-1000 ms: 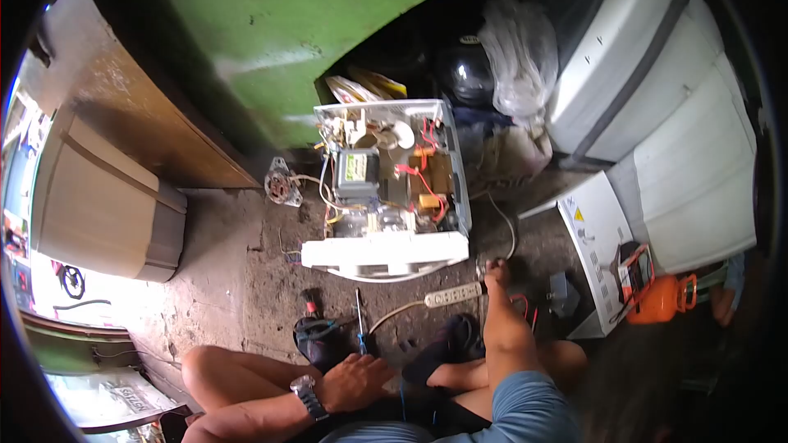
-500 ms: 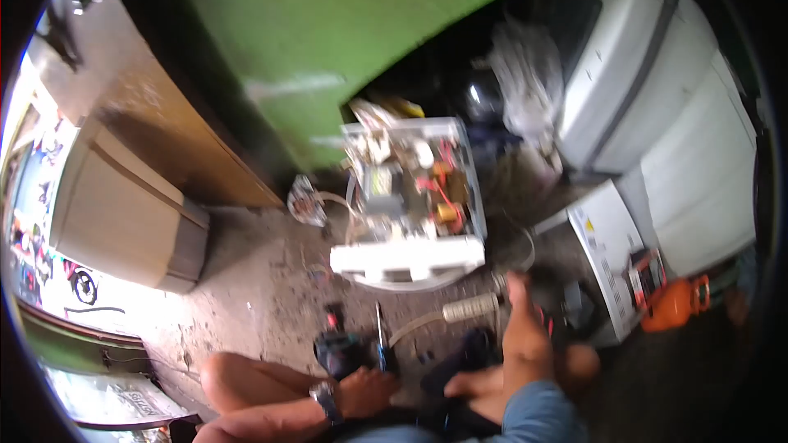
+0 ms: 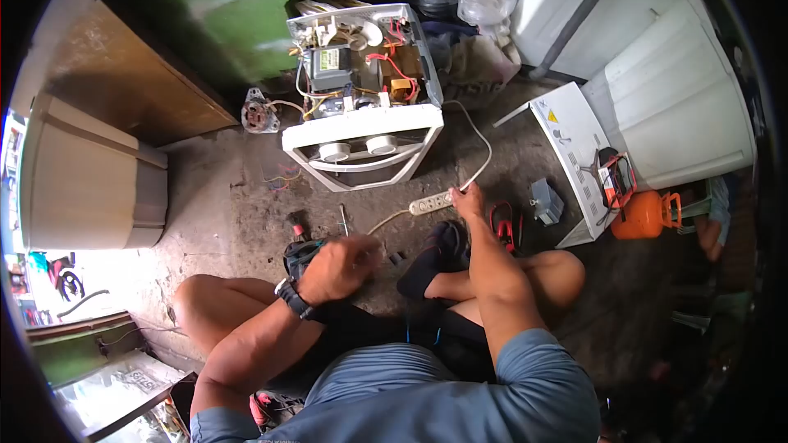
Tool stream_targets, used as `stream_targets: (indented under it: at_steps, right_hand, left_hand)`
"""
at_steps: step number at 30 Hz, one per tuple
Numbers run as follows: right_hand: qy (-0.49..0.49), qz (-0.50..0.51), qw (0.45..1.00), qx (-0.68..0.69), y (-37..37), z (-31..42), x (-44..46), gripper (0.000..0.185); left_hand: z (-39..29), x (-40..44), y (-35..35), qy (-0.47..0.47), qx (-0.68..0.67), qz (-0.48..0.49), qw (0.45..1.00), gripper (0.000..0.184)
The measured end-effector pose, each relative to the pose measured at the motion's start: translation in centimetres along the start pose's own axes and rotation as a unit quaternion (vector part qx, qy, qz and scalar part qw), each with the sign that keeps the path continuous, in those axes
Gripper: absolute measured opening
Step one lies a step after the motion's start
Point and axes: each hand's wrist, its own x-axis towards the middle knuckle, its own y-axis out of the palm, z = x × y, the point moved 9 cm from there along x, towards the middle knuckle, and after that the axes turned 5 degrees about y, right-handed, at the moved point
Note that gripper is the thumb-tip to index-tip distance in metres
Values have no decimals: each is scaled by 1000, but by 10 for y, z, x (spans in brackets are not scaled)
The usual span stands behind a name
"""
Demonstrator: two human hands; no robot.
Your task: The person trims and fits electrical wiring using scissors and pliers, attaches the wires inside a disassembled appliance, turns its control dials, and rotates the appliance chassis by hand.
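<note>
My right hand (image 3: 468, 202) is closed at the right end of a white power strip (image 3: 431, 203) on the floor. A white cord (image 3: 489, 148) runs from the opened microwave oven (image 3: 361, 119) to these fingers, which pinch its plug, mostly hidden. My left hand (image 3: 332, 269), with a watch (image 3: 293, 298) on the wrist, hangs above a dark tool pouch (image 3: 299, 255). Its fingers are smeared by motion, so what they hold cannot be made out. Ahead, the microwave shows its bare transformer (image 3: 332, 68), red wires and two white knobs.
A white metal cover (image 3: 574, 148) leans at the right, beside an orange gas canister (image 3: 640, 215) and a meter with leads (image 3: 611, 180). Red-handled pliers (image 3: 504, 234) and a grey metal box (image 3: 546, 202) lie near my knee. A small motor (image 3: 259, 111) sits left of the microwave.
My left hand has risen from low near the screwdriver to above the pouch. My right hand has come onto the power strip's end. The view has tilted down.
</note>
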Motion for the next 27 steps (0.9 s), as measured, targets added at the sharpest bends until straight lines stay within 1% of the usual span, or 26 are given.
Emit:
stream_targets:
  at_steps: [1,2,3,4,5,6,7,9,10,11,13,14,15,17,18,19,20,21,23,25,26,27]
  right_hand:
    - [-22,-15,999,-22,3,12,-1,33]
    - [20,6,1000,1,3,8,-4,33]
    - [11,11,1000,5,10,8,-3,33]
    - [18,-3,1000,16,13,-4,5,33]
    - [27,-18,999,27,17,-16,12,33]
    - [-45,-56,997,33,14,0,9,27]
    - [-50,-55,997,35,14,2,9,27]
    - [-29,-40,997,57,15,-2,11,27]
    - [-26,-49,997,46,15,-3,12,27]
    - [-30,-47,997,46,16,-4,13,27]
    - [-34,-52,997,44,18,-14,18,26]
    - [-47,-58,996,46,20,-18,20,25]
    - [-49,-57,996,46,25,-23,23,25]
    - [-65,-84,993,48,22,-29,25,25]
    - [-61,-86,993,47,19,-30,23,25]
    - [-80,-103,991,10,15,-23,20,25]
    - [-97,-119,988,-28,10,-18,18,25]
    - [-85,-116,990,7,12,-26,22,25]
    - [2,-66,998,11,11,-29,19,36]
    - [-4,-58,998,31,7,-23,14,34]
    - [-8,-62,998,30,3,-18,9,31]
    - [-5,-62,998,29,3,-21,9,31]
  left_hand:
    - [1,3,-14,-56,-31,-8,998,35]
    - [16,5,-20,-84,-55,-22,995,38]
    - [33,5,-24,-112,-80,-38,990,42]
    - [33,6,-29,-113,-74,-48,990,42]
    - [37,6,-31,-139,-152,-64,976,45]
    - [41,6,-30,-163,-230,-78,956,47]
    - [41,9,-31,-161,-228,-83,957,47]
    - [46,13,-24,-209,-340,-76,914,48]
    - [44,18,-21,-221,-398,-71,888,49]
    - [40,26,-19,-219,-397,-75,888,49]
    - [32,45,-10,-242,-460,-105,848,54]
    - [25,57,-8,-232,-484,-120,835,63]
    - [22,68,-2,-231,-484,-121,835,63]
    - [30,84,5,-239,-550,-211,772,68]
    - [34,90,11,-239,-566,-221,758,69]
    - [33,93,14,-241,-568,-236,751,64]
    - [31,95,15,-229,-579,-247,742,62]
    - [28,94,15,-219,-590,-256,734,61]
    - [23,95,12,-214,-593,-247,737,55]
    - [18,102,5,-185,-608,-248,732,53]
    - [19,105,3,-199,-606,-251,728,53]
    - [19,106,1,-193,-600,-264,730,54]
